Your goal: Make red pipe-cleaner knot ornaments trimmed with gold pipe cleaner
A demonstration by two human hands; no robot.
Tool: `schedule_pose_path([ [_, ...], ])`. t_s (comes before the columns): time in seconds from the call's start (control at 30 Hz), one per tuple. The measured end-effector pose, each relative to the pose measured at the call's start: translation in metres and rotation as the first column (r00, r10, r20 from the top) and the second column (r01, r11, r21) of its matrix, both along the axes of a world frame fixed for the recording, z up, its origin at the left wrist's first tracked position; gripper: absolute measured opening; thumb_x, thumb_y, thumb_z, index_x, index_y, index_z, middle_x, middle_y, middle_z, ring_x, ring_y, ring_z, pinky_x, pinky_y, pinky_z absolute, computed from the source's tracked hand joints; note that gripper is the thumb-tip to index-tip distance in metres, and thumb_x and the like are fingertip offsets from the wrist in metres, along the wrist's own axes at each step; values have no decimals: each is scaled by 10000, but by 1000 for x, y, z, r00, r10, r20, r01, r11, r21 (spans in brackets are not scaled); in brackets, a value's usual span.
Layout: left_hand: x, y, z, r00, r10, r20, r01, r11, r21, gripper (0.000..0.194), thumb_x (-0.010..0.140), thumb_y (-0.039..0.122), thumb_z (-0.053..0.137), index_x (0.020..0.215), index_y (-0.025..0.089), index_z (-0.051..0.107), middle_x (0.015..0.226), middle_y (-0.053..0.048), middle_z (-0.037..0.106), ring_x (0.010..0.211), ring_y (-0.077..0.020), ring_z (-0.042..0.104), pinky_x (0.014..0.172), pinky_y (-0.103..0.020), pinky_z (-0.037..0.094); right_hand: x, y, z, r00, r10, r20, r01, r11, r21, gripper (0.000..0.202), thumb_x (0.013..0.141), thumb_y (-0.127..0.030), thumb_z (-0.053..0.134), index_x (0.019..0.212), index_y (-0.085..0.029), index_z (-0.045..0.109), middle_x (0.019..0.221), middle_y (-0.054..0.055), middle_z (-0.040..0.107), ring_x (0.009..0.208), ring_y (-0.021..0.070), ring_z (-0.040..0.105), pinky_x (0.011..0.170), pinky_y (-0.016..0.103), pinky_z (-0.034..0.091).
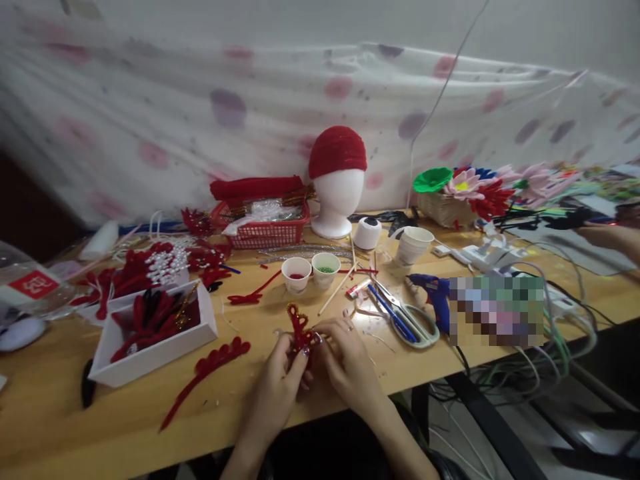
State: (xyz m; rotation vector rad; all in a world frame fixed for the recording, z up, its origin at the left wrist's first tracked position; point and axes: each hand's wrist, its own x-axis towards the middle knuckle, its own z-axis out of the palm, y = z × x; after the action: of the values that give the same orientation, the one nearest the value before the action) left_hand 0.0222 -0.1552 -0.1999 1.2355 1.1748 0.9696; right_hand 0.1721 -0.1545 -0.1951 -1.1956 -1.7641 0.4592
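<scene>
Between my hands, near the table's front edge, is a red velvety ornament [299, 333] with looped, gold-trimmed ends. My left hand [284, 363] pinches its lower left side with thumb and fingers. My right hand [343, 350] is closed on its right side, fingertips meeting close to the left thumb. The ornament's lower part is hidden by my fingers. Just beyond stand two paper cups, one with dark red beads [296, 277] and one with green beads [326, 270]. A red scalloped velvety strip [213, 360] lies to the left.
A white box [160, 363] of red and black pieces sits left. Scissors [423, 327], blue pens [393, 313] and a blue glue gun [437, 297] lie right, near tangled cables. Behind stand a red basket [267, 235] and a foam head [337, 193]. Another person's hand [613, 237] shows far right.
</scene>
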Motion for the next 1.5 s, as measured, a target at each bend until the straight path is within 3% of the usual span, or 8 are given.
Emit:
schedule_pose_path([
  [0.17,2,1,-1,999,-34,12,34,999,2,229,910,416,544,943,193,587,616,38,585,543,-127,577,512,-209,446,1,1,-1,996,-14,-86,13,1000,-15,141,952,-170,476,904,-234,592,890,27,666,892,210,617,1069,488,331],
  [0.43,6,0,3,998,28,52,-29,999,19,298,907,498,544,952,205,569,681,41,581,527,-116,580,460,-196,436,1,1,0,991,-78,-105,80,997,13,127,946,-229,535,831,-236,588,817,13,676,796,197,623,1032,468,361],
  [0.6,5,2,5,994,70,89,-71,998,1,318,891,509,556,940,195,553,681,43,583,518,-115,579,495,-218,487,2,0,2,999,-41,-28,42,998,55,105,924,-174,534,903,-238,614,926,36,693,941,233,606,1061,518,304],
  [0.7,5,3,3,991,78,105,-78,997,-4,316,887,506,557,921,192,543,687,41,581,524,-114,585,510,-222,501,3,0,0,1000,6,23,-8,997,75,133,910,-152,540,959,-244,622,989,50,693,1022,252,585,1022,512,350],
  [0.9,6,2,3,991,89,100,-89,996,-4,273,874,470,578,862,204,519,676,45,575,497,-110,587,486,-214,494,2,2,-3,1000,11,16,-12,997,77,200,911,-97,494,892,-251,619,911,28,692,992,246,582,1092,570,255],
  [1.1,7,1,3,995,41,90,-42,999,18,229,892,430,559,876,201,551,722,26,602,532,-110,582,502,-208,485,4,2,-2,999,14,-51,-13,999,33,183,941,-179,514,1072,-243,625,1050,72,683,1051,249,576,947,449,445],
  [1.27,6,0,0,998,6,56,-7,1000,23,215,907,415,559,874,202,571,722,28,589,565,-113,586,527,-204,479,5,5,-3,993,7,-116,-8,1000,-10,80,935,-237,557,895,-229,626,976,70,694,1004,243,597,896,416,473],
  [1.5,6,-1,1,998,11,56,-11,1000,3,229,912,435,546,903,207,553,732,34,584,543,-104,577,500,-194,466,5,7,-5,986,-24,-165,13,998,-64,130,915,-258,589,792,-229,618,948,66,707,985,250,601,903,433,446],
])
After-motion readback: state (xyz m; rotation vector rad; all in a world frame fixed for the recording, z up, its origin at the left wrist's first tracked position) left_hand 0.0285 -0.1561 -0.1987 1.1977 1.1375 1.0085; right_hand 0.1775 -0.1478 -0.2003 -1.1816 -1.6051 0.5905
